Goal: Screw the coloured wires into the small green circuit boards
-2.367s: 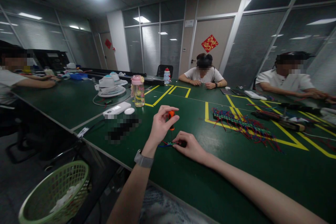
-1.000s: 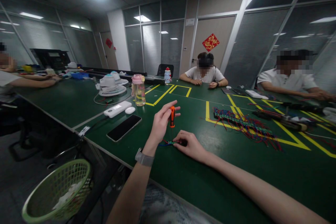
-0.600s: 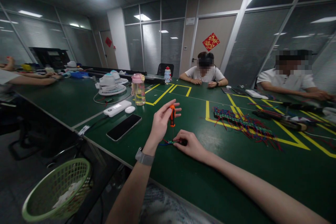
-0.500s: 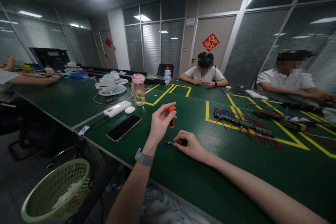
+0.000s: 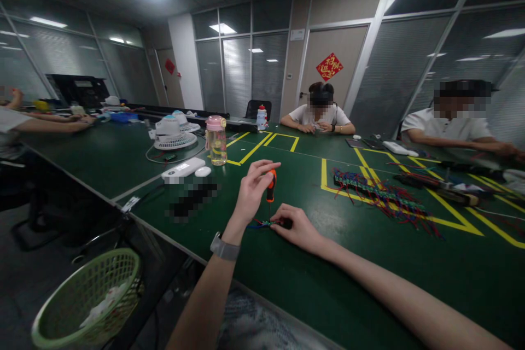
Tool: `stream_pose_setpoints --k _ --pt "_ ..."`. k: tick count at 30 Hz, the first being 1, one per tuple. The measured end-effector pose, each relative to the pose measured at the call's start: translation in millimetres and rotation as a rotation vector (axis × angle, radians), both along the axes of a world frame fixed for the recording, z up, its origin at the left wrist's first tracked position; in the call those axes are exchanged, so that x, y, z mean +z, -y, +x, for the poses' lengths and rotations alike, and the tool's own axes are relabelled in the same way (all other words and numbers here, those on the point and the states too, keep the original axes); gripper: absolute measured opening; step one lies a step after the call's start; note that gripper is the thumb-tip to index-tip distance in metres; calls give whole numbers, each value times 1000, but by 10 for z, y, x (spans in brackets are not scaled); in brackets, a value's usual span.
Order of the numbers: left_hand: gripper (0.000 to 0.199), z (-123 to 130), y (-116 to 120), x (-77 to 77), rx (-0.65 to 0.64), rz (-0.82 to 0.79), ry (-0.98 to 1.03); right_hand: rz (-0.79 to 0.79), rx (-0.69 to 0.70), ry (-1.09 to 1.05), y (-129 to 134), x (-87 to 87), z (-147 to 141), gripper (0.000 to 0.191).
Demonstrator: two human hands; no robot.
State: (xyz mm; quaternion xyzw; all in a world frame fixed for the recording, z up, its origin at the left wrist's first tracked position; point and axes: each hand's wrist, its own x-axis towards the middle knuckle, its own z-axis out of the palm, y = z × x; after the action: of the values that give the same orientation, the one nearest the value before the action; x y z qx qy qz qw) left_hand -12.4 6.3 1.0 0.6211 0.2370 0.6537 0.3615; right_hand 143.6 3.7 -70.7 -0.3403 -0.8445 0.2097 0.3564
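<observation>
Above the green board [image 5: 266, 223], the screwdriver [image 5: 270, 192] (orange-handled) stands near-vertical, tip down

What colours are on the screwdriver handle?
The screwdriver handle is orange and black, best seen in the head view.

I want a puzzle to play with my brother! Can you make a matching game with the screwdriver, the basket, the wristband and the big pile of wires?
Things:
1. screwdriver
2. basket
3. wristband
4. big pile of wires

Clues:
A. around the left wrist
B. red and blue
C. held in the left hand
D. green

Right pairs: 1-C, 2-D, 3-A, 4-B
</observation>
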Motion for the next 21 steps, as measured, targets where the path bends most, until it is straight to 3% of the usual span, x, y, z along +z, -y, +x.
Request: stream_pose_setpoints --k 3,9,16,21 --pt "33 18 6 -2 -168 -72 79 -4 -1 1 -1 2 -2 6" --pt "22 -3 0 -10 47 14 -18 0 8 0 -20 -28 8 6" --pt "36 29 -2 -6 -215 -78 75 -8 2 2 -11 -10 9 6" --pt "34 5 4 -17 -80 -53 18 -9 1 4 -3 -2 7 7"
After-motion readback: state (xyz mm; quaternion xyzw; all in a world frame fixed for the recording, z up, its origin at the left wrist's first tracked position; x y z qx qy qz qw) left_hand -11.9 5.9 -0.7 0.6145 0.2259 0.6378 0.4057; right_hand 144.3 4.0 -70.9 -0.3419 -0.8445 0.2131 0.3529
